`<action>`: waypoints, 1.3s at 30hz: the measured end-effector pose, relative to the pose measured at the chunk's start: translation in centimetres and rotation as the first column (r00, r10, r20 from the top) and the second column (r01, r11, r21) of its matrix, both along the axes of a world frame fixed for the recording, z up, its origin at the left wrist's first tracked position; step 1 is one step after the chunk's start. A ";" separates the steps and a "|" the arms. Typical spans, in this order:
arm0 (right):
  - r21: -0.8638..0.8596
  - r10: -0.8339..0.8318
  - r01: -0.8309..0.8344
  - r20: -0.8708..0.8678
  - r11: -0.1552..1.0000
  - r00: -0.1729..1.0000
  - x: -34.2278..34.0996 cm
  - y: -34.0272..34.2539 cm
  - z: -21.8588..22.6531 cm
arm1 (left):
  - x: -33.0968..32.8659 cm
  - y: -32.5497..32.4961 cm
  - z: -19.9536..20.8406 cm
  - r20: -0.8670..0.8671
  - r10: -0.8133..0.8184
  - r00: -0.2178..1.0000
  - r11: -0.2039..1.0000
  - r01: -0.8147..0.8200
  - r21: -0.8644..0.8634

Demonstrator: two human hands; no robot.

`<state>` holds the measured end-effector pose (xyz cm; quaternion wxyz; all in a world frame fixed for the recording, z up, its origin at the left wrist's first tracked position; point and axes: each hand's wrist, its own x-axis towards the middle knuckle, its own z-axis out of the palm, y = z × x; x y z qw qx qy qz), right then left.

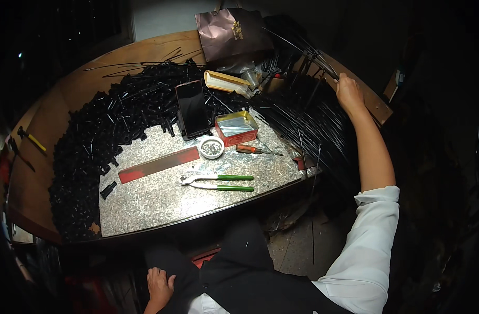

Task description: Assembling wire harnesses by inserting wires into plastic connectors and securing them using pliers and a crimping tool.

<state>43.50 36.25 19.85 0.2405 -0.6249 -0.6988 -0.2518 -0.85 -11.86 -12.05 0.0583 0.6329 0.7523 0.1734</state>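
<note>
At the far right, my right hand (349, 94) is closed round the near ends of a few thin black rods (317, 56), which slant up and away to the left. Below it lies a broad heap of similar black rods (312, 118). My left hand (160, 287) rests on my dark-trousered thigh, its fingers laid out and holding nothing. Green-handled pliers (218, 182) lie on the speckled stone slab (161, 209). Behind them are a small white dish (212, 148) of tiny metal pieces, an orange-handled screwdriver (258, 150) and a red tin (237, 131) of thin silvery rods.
A long flat red-brown bar (158, 165) crosses the slab. Black tubular parts (109, 120) are piled along the left and back, inside a curved wooden rim (30, 178). Behind the slab stand a phone (191, 107) and a shiny paper bag (234, 36).
</note>
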 end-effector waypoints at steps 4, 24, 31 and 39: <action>0.019 -0.002 0.002 0.005 1.000 1.000 -0.1 -0.3 -0.1 | 0.1 0.3 0.0 -0.013 -0.019 1.000 1.000 0.019 0.010; 0.054 0.180 -0.180 0.000 0.982 0.984 -4.8 -3.6 0.5 | 0.6 3.0 3.8 0.083 -0.168 0.982 0.975 0.153 0.158; -0.051 0.537 -0.588 -0.352 0.807 0.767 -12.5 -9.3 1.0 | 1.3 11.3 15.1 -0.097 -0.239 0.966 0.810 0.253 0.529; -0.112 0.684 -0.850 -0.543 0.515 0.486 -21.0 -15.8 -0.3 | -1.2 19.7 24.4 0.352 -0.143 0.925 0.828 -0.083 0.554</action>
